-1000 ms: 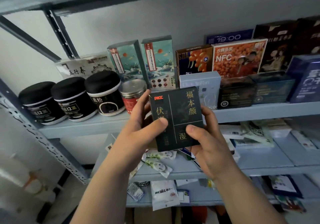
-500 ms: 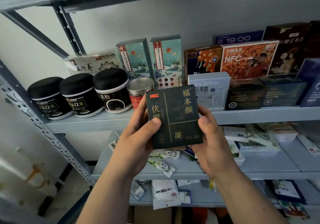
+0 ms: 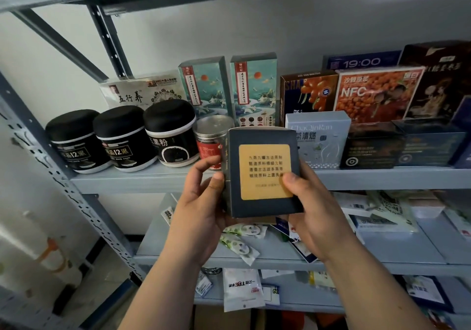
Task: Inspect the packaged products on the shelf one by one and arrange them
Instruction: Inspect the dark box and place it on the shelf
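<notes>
Box [image 3: 262, 171], left hand [image 3: 201, 210], right hand [image 3: 313, 210] gripping, print blurred

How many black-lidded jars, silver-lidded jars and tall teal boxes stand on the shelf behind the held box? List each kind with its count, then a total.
Black-lidded jars: 3
Silver-lidded jar: 1
Tall teal boxes: 2
Total: 6

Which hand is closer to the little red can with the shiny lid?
Left. The left hand holds the dark box by its edge, fingertips right in front of the red can. The right hand holds the box's other side, farther away.
</notes>
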Motion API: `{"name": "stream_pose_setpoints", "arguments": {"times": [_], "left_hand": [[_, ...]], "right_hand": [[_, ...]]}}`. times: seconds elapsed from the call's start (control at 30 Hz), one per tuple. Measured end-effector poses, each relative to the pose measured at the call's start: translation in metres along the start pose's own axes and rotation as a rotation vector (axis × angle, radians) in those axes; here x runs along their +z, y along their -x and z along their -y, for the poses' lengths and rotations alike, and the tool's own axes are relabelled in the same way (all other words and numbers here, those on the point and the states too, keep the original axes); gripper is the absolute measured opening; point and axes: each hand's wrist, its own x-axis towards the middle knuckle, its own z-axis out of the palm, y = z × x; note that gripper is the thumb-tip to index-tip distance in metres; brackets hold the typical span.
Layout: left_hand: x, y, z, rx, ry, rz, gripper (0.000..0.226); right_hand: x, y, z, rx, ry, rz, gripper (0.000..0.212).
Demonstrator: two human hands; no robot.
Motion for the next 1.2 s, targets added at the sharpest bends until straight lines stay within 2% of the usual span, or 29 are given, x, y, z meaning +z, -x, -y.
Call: {"name": "stream_pose_setpoints", "arguments": {"times": [0.1,0.13,0.2,0.3,0.37,0.43,0.57,0.7,0.83,1.0,1.13,1.2], "left_hand": [[-0.005,0.000,0.001,-0.055,0.020,0.126,0.090],[-0.006,-0.001,0.000,-0.071,0.010,0.138,0.094],[-0.005,-0.003,0.001,-0.094,0.005,0.101,0.080],[0.001,-0.004,-0.001,-0.159,0.107,0.038,0.062],[0.004,-0.004,-0.002,-0.215,0.204,0.003,0.060],[0.007,-0.004,-0.003,-0.254,0.263,-0.012,0.055],[0.012,-0.003,-0.001,-0.303,0.322,0.015,0.046],[0.011,-0.002,0.003,-0.290,0.303,-0.008,0.041],[0.006,-0.005,0.010,-0.248,0.233,-0.007,0.046],[-0.007,-0.012,0.020,-0.157,0.182,-0.018,0.038],[-0.015,-0.013,0.023,-0.075,0.071,-0.002,0.059],[-0.019,-0.011,0.025,-0.039,0.048,0.059,0.081]], "right_hand": [[-0.001,-0.002,-0.001,-0.044,0.102,-0.007,0.067],[-0.002,-0.002,0.000,-0.052,0.136,-0.012,0.072],[-0.003,-0.003,0.001,-0.043,0.170,-0.016,0.075],[-0.002,-0.005,0.005,0.012,0.156,-0.083,0.068],[-0.003,-0.006,0.006,0.054,0.090,-0.161,0.046],[-0.003,-0.006,0.009,0.076,0.062,-0.166,0.028],[-0.004,-0.007,0.013,0.045,0.060,-0.130,0.039],[-0.008,-0.010,0.011,0.024,0.092,-0.017,0.063],[-0.009,-0.010,0.012,0.021,0.012,0.067,0.058],[-0.014,-0.008,0.007,-0.063,0.024,0.104,0.057],[-0.019,-0.007,0.004,-0.169,0.114,0.157,0.071],[-0.021,-0.006,0.002,-0.204,0.147,0.174,0.079]]}}
